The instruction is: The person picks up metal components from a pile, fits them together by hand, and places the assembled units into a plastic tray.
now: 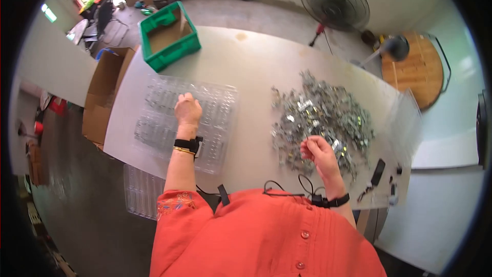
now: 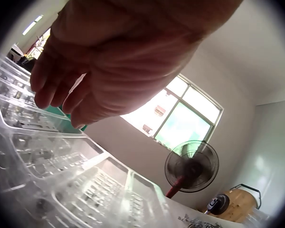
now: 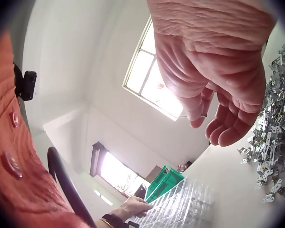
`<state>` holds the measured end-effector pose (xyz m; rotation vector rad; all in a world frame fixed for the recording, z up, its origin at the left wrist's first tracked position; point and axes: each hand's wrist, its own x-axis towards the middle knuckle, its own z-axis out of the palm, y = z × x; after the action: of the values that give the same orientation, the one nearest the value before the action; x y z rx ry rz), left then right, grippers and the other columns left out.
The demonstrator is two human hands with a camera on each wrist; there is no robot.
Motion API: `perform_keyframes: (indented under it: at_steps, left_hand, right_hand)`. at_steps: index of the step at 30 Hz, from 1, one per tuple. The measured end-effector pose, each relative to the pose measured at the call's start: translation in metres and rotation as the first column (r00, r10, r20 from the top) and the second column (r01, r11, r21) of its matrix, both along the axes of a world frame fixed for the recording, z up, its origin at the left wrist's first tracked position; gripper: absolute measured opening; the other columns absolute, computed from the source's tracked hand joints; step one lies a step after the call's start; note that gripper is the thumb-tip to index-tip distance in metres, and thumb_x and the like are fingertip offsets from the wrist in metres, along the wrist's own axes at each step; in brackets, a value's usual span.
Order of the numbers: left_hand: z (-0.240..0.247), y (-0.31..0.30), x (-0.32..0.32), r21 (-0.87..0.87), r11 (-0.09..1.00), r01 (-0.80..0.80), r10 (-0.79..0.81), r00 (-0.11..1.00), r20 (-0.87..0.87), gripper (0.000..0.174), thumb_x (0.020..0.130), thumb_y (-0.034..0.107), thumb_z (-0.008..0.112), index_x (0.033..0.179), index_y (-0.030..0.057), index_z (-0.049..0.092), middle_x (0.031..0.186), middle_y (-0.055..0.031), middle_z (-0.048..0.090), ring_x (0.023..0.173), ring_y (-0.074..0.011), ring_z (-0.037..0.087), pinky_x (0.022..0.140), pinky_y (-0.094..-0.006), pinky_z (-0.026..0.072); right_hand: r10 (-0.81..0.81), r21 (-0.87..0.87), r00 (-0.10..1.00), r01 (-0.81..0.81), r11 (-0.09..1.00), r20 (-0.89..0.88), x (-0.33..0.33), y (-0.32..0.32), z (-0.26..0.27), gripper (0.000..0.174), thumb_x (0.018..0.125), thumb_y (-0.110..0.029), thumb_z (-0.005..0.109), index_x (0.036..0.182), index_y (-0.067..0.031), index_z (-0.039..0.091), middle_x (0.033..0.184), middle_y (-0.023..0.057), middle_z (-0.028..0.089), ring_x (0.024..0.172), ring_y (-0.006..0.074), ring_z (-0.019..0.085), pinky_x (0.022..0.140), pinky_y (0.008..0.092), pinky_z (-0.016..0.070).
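A clear plastic tray [image 1: 229, 118] with rows of compartments lies on the left of the table, small metal pieces in its left compartments. My left hand [image 1: 188, 110] is over the middle of this tray, fingers bent down toward it; I cannot tell whether they hold a piece. On the right spreads a heap of small silvery metal clips [image 1: 328, 118], some with brassy glints. At the heap's near edge, my right hand [image 1: 320, 155] pinches a small thin metal piece [image 3: 204, 116] between thumb and forefinger, its other fingers curled.
A green crate [image 1: 174, 51] stands at the table's back left, beside a cardboard box [image 1: 105, 92]. Another clear tray [image 1: 141, 190] sits below the near left edge. Black cables [image 1: 287, 192] run along the front edge. Clear plastic sheets [image 1: 402, 128] and a black object [image 1: 378, 172] lie at right.
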<state>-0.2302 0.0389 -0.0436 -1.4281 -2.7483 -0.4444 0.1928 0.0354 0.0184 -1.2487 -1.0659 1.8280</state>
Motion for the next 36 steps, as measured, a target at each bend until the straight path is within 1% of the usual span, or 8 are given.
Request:
perform_keyframes:
  at_steps: [3, 7, 9, 13, 19, 25, 30, 36]
  left_hand:
    - [0.026, 0.005, 0.046, 0.144, 0.98, 0.134, -0.143, 0.988, 0.051, 0.019, 0.082, 0.02, 0.067, 0.091, 0.0041, 0.063, 0.097, -0.0169, 0.063, 0.087, -0.0354, 0.064, 0.073, -0.0434, 0.0527]
    - [0.023, 0.009, 0.123, 0.237, 0.909, 0.344, -0.411, 0.834, 0.369, 0.018, 0.081, 0.021, 0.067, 0.088, 0.0039, 0.065, 0.093, -0.0156, 0.065, 0.089, -0.0346, 0.063, 0.076, -0.0432, 0.0511]
    - [0.004, 0.014, 0.155, 0.149, 0.902, 0.405, -0.422, 0.751, 0.507, 0.018, 0.081, 0.02, 0.066, 0.089, 0.0033, 0.065, 0.094, -0.0158, 0.065, 0.091, -0.0342, 0.063, 0.079, -0.0428, 0.0509]
    - [-0.051, 0.02, 0.197, 0.0, 0.845, 0.535, -0.468, 0.74, 0.484, 0.021, 0.081, 0.02, 0.066, 0.093, 0.0032, 0.065, 0.098, -0.0171, 0.064, 0.095, -0.0352, 0.062, 0.083, -0.0429, 0.0505]
    - [-0.072, 0.037, 0.242, -0.075, 0.845, 0.53, -0.43, 0.755, 0.496, 0.03, 0.081, 0.021, 0.066, 0.105, 0.0022, 0.061, 0.107, -0.0208, 0.06, 0.102, -0.0376, 0.059, 0.087, -0.0449, 0.049]
    - [-0.115, 0.096, 0.252, 0.116, 0.905, 0.41, -0.415, 0.785, 0.46, 0.031, 0.082, 0.021, 0.065, 0.104, -0.0009, 0.06, 0.106, -0.0229, 0.06, 0.103, -0.0396, 0.058, 0.088, -0.0442, 0.0483]
    - [-0.137, 0.139, 0.26, -0.092, 0.918, 0.386, -0.288, 0.808, 0.515, 0.032, 0.082, 0.027, 0.06, 0.089, -0.003, 0.066, 0.101, -0.0273, 0.066, 0.098, -0.0429, 0.063, 0.085, -0.0488, 0.0516]
    - [-0.131, 0.139, 0.27, -0.155, 0.942, 0.298, -0.17, 0.821, 0.546, 0.026, 0.081, 0.016, 0.057, 0.097, 0.0008, 0.069, 0.105, -0.024, 0.067, 0.103, -0.0412, 0.063, 0.086, -0.0454, 0.0523]
  right_hand:
    - [-0.031, -0.014, 1.0, 0.031, 0.999, -0.002, 0.009, -0.001, -0.004, 0.015, 0.098, -0.019, 0.057, 0.105, -0.0057, 0.062, 0.093, 0.0026, 0.066, 0.08, 0.0102, 0.063, 0.071, 0.0249, 0.0527]
    - [-0.051, -0.012, 0.998, 0.051, 0.999, -0.025, 0.026, -0.002, -0.004, 0.016, 0.097, -0.019, 0.058, 0.105, -0.006, 0.063, 0.094, 0.0023, 0.066, 0.082, 0.0102, 0.064, 0.073, 0.0248, 0.0526]
    - [-0.077, -0.022, 0.997, 0.076, 0.997, -0.029, 0.036, -0.005, -0.002, 0.016, 0.097, -0.019, 0.058, 0.105, -0.0061, 0.063, 0.094, 0.0023, 0.067, 0.083, 0.0102, 0.063, 0.073, 0.025, 0.0526]
    - [-0.102, -0.016, 0.995, 0.101, 0.995, -0.011, 0.062, -0.007, -0.003, 0.017, 0.097, -0.02, 0.059, 0.105, -0.006, 0.063, 0.094, 0.002, 0.066, 0.083, 0.01, 0.063, 0.074, 0.0255, 0.0526]
    - [-0.137, -0.04, 0.991, 0.137, 0.99, -0.005, 0.102, -0.019, -0.009, 0.017, 0.097, -0.02, 0.058, 0.104, -0.0056, 0.063, 0.093, 0.0012, 0.066, 0.082, 0.0092, 0.063, 0.074, 0.025, 0.0517]
    - [-0.164, -0.048, 0.986, 0.165, 0.985, 0.02, 0.129, -0.029, -0.013, 0.017, 0.098, -0.019, 0.056, 0.103, -0.0048, 0.063, 0.093, 0.0008, 0.066, 0.082, 0.0086, 0.061, 0.073, 0.0247, 0.0508]
    - [-0.144, -0.016, 0.989, 0.144, 0.989, 0.026, 0.153, -0.036, -0.021, 0.017, 0.097, -0.018, 0.057, 0.103, -0.0024, 0.061, 0.092, 0.0025, 0.065, 0.082, 0.0093, 0.061, 0.072, 0.0252, 0.051]
    - [-0.171, -0.027, 0.981, 0.174, 0.984, 0.086, 0.173, -0.033, -0.039, 0.017, 0.098, -0.017, 0.057, 0.105, -0.0027, 0.06, 0.093, 0.0047, 0.066, 0.081, 0.0123, 0.063, 0.07, 0.0265, 0.0527]
